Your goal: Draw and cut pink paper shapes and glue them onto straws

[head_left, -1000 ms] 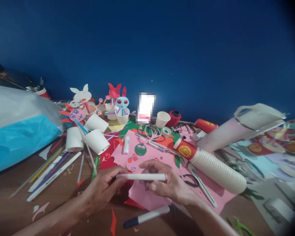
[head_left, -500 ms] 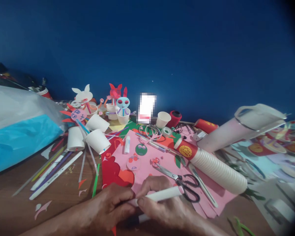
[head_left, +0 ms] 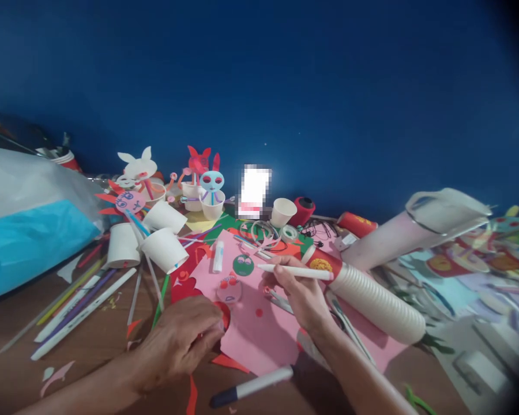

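White marker [head_left: 305, 272] is pinched by the right hand [head_left: 300, 297] over pink paper [head_left: 253, 343]; near the paper's left edge, the left hand [head_left: 188, 334] curls, any contents unclear.

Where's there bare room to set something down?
Mostly on the pink paper, between left hand, right hand and blue-capped marker. The wood table has a nearly bare patch between white pen and left forearm. Crowded: around the scissors and paper cups.
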A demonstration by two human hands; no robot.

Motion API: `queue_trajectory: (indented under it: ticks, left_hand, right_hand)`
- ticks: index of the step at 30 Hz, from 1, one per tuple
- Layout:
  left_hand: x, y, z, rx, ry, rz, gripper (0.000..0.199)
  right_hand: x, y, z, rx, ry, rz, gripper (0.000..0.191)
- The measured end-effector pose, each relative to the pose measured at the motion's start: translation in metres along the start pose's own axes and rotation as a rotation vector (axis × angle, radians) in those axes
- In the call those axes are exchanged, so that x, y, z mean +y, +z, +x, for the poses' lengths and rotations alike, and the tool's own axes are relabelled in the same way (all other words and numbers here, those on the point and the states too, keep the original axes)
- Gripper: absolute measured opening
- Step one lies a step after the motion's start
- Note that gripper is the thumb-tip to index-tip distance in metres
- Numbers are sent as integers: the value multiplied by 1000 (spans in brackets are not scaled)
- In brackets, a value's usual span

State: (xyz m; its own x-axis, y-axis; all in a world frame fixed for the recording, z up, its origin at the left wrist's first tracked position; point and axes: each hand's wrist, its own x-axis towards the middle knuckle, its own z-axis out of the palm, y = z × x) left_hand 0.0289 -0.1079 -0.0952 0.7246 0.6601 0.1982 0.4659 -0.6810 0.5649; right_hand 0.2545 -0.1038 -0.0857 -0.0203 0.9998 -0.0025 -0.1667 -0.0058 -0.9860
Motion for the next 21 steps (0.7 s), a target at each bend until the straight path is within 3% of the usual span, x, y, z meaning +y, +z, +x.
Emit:
queue_trajectory:
  ticks: [4,11,16,21]
  left_hand:
    - [-10,10,-5,113,86,156,17]
    - [-14,21,-9,94,87,174,17]
    - [-18,25,-8,81,122,149,16]
    - [-18,25,-6,54,112,152,19]
  right_hand:
    - [14,8,0,-13,94,27,21]
    - [31,14,-3,31,143,-121,17]
    - [39,16,-4,78,14,-410,13]
    - [44,17,-7,42,-87,-533,11]
